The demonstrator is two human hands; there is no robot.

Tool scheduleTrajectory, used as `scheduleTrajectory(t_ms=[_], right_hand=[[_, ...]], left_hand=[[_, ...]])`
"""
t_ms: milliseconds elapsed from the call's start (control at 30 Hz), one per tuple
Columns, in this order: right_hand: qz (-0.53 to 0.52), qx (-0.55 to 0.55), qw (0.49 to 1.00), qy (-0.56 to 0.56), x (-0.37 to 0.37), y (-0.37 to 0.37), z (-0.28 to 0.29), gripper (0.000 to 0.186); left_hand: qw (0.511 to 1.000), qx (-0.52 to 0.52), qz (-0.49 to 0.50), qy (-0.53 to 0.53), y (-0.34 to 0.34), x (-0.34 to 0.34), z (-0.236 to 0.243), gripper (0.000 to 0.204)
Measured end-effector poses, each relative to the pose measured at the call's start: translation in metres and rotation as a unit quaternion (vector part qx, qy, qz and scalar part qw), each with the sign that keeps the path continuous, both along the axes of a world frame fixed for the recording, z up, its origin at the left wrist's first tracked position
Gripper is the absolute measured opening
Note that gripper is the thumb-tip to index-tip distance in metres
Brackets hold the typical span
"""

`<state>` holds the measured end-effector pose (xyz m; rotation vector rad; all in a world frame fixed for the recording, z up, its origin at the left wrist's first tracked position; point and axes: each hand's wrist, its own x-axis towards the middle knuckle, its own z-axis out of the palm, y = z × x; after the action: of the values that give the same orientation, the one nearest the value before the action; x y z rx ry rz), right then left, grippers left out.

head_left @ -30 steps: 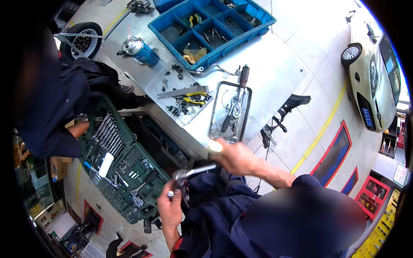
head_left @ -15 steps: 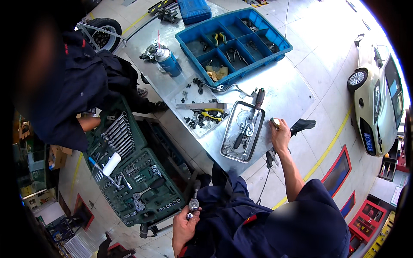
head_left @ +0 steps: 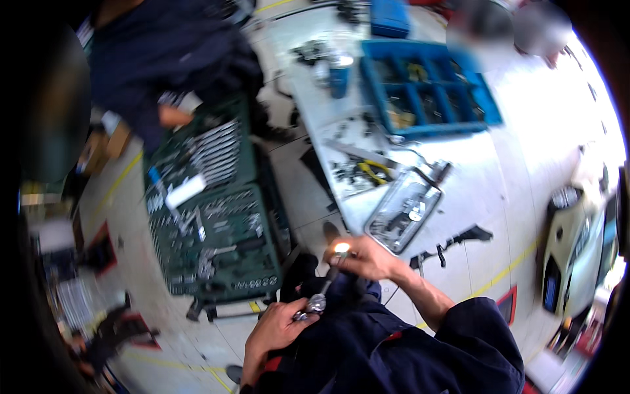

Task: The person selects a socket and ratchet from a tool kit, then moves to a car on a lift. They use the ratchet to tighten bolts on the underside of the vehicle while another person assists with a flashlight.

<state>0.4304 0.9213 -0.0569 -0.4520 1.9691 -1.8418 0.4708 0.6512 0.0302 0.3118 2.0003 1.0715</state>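
My left hand [head_left: 279,328] is closed round the head end of a ratchet wrench [head_left: 317,302], held low in front of my body. The wrench's dark handle points up toward my right hand [head_left: 369,257]. That hand is closed on a small thing with a bright glowing end [head_left: 342,247]; its kind is too blurred to make out. Whether my right fingers also touch the wrench handle I cannot tell. Just beyond the right hand, a metal tray [head_left: 405,213] with another ratchet and small parts lies on the corner of the metal table [head_left: 459,184].
To the left stands an open green tool case [head_left: 223,266] with spanners and sockets; a co-worker's hand [head_left: 174,116] reaches by it. On the table are a blue divided bin [head_left: 430,128], a spray can [head_left: 339,75], yellow-handled pliers [head_left: 373,172] and loose bolts. A car [head_left: 577,243] stands at the right.
My right hand has moved left from the table's edge to the wrench handle, bringing the small thing along. My left hand still holds the ratchet wrench. The whole view has turned and blurred.
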Motion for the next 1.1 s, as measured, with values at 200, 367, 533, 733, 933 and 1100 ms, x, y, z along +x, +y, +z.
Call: scheduleTrajectory(t_ms=[200, 367, 533, 733, 933, 1100], right_hand=[[0.242, -0.187, 0.878, -0.368, 0.018, -0.100, 0.011, 0.024], [0.331, -0.155, 0.853, -0.373, 0.014, -0.152, 0.017, 0.023], [0.347, -0.048, 0.871, -0.344, 0.022, -0.207, 0.016, 0.024], [0.187, -0.139, 0.863, -0.447, 0.030, -0.261, -0.006, 0.023], [0.039, 0.346, 0.937, -0.004, -0.003, -0.300, -0.032, 0.029], [-0.024, 0.364, 0.926, 0.100, -0.006, -0.316, -0.114, 0.026]], left_hand=[[0.987, 0.047, 0.152, -0.014, -0.046, 0.037, 0.010, 0.026], [0.940, 0.170, 0.292, -0.043, -0.078, 0.092, -0.012, 0.021], [0.889, 0.197, 0.409, -0.069, -0.112, 0.133, -0.035, 0.021], [0.860, 0.191, 0.464, -0.099, -0.187, 0.174, -0.065, 0.023], [0.818, 0.080, 0.562, -0.091, -0.270, 0.217, -0.096, 0.032], [0.817, 0.135, 0.559, -0.044, -0.303, 0.209, -0.099, 0.040]])
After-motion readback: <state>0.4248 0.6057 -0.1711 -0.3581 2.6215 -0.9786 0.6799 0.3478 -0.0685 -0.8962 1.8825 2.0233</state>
